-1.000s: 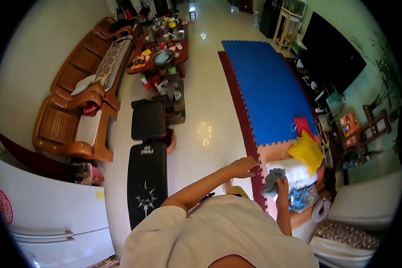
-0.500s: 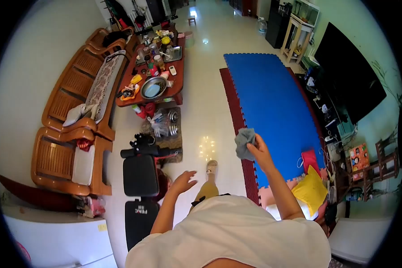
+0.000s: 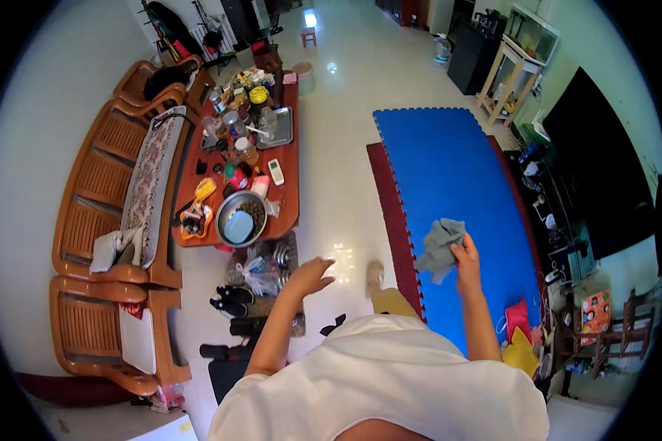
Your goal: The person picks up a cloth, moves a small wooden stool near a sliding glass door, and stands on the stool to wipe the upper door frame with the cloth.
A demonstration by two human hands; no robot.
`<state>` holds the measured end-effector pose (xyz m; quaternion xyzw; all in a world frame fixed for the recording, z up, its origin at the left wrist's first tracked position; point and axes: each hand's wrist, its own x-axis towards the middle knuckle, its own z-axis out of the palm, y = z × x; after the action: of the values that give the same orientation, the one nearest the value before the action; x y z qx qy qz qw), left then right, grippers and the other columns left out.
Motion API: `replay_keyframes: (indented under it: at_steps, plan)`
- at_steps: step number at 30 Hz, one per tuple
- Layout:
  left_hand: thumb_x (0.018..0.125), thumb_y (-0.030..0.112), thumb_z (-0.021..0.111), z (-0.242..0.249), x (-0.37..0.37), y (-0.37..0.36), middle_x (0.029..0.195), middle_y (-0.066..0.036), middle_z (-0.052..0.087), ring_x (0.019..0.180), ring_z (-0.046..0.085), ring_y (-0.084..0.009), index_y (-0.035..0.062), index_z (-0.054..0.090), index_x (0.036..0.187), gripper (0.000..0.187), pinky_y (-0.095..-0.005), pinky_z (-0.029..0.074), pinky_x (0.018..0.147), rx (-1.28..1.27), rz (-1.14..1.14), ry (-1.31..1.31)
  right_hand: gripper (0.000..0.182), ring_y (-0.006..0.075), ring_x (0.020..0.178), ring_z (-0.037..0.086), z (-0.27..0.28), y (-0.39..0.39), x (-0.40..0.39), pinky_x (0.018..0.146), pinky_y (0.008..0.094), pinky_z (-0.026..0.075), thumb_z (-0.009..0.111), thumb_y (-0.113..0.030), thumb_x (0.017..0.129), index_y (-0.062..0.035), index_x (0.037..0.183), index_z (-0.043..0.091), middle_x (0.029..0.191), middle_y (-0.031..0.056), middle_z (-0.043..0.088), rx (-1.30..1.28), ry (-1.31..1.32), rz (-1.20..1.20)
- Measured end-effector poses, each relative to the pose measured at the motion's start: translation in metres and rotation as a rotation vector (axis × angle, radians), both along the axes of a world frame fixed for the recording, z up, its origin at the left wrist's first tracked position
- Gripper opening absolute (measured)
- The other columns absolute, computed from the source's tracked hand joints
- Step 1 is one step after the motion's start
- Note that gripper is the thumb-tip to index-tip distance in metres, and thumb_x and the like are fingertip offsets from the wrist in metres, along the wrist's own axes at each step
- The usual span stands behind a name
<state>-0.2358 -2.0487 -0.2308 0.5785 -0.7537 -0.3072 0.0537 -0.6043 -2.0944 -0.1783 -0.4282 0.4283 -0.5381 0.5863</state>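
Note:
A crumpled grey cloth [image 3: 441, 248] hangs from my right hand [image 3: 469, 266], pinched between thumb and fingers above the blue foam mat [image 3: 448, 158]. Nothing is in my left hand [image 3: 310, 278]; its fingers are apart, and it hovers over the tiled floor just beyond the near end of the red-brown coffee table [image 3: 290, 187]. On that table's near end stands a metal bowl [image 3: 251, 209] with a light blue container [image 3: 239, 227] in it.
Wooden sofas [image 3: 99, 180] line the left wall. Bottles and jars [image 3: 246, 151] crowd the table, beside a metal tray [image 3: 283, 126]. Dark shoes [image 3: 231, 300] and bags lie below it. A large black television [image 3: 592, 162] stands at right, near a yellow cushion [image 3: 520, 355].
The view has moved forward, bringing the coffee table and mat closer. My right hand has carried the cloth further over the mat, where it hangs looser. My left hand stays raised.

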Motion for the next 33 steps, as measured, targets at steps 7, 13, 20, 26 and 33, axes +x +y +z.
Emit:
replay_keyframes:
  at_steps: [7, 13, 20, 26, 33]
  plan:
    - [0.081, 0.023, 0.061, 0.015, -0.009, -0.216, 0.109, -0.017, 0.056, 0.101, 0.055, -0.0354, 0.0082, 0.049, 0.124, 0.047, -0.0426, 0.045, 0.086, -0.036, 0.027, -0.018, 0.04, 0.0164, 0.106, 0.053, -0.022, -0.218, 0.038, 0.093, 0.0294, 0.039, 0.05, -0.01, 0.087, -0.0012, 0.126, 0.046, 0.118, 0.0074, 0.055, 0.093, -0.013, -0.029]
    - [0.079, 0.024, 0.063, 0.024, 0.066, -0.327, 0.115, -0.019, 0.056, 0.104, 0.055, -0.0361, 0.0071, 0.051, 0.123, 0.049, -0.0419, 0.044, 0.089, 0.173, 0.132, -0.119, 0.038, 0.0147, 0.105, 0.052, 0.008, -0.419, 0.109, 0.093, 0.0288, 0.04, 0.05, -0.011, 0.089, -0.0009, 0.126, 0.045, 0.117, 0.0065, 0.056, 0.049, -0.054, 0.162]
    - [0.078, 0.02, 0.063, -0.045, 0.179, -0.494, 0.11, -0.019, 0.058, 0.102, 0.056, -0.0341, 0.0042, 0.052, 0.121, 0.047, -0.0402, 0.045, 0.089, 0.185, 0.356, -0.015, 0.032, 0.0131, 0.101, 0.053, 0.011, -0.654, 0.218, 0.089, 0.0279, 0.041, 0.048, -0.012, 0.091, -0.001, 0.121, 0.048, 0.112, 0.005, 0.057, 0.029, -0.173, 0.282]
    - [0.077, 0.019, 0.067, -0.009, 0.178, -0.75, 0.11, -0.017, 0.057, 0.106, 0.053, -0.033, 0.0055, 0.051, 0.122, 0.049, -0.0374, 0.043, 0.09, -0.116, 0.193, 0.259, 0.03, 0.0126, 0.101, 0.054, 0.023, -0.809, 0.258, 0.088, 0.028, 0.043, 0.049, -0.011, 0.091, -0.002, 0.119, 0.05, 0.108, 0.0051, 0.057, 0.091, -0.078, 0.226]
    - [0.077, 0.022, 0.07, 0.046, 0.096, -1.028, 0.122, -0.009, 0.051, 0.111, 0.05, -0.0229, 0.0109, 0.04, 0.135, 0.066, -0.0339, 0.041, 0.094, -0.166, 0.047, 0.763, 0.039, 0.0147, 0.1, 0.055, 0.006, -0.974, 0.262, 0.081, 0.0268, 0.046, 0.057, -0.003, 0.084, -0.0049, 0.122, 0.051, 0.108, 0.0054, 0.056, 0.047, 0.267, 0.324]
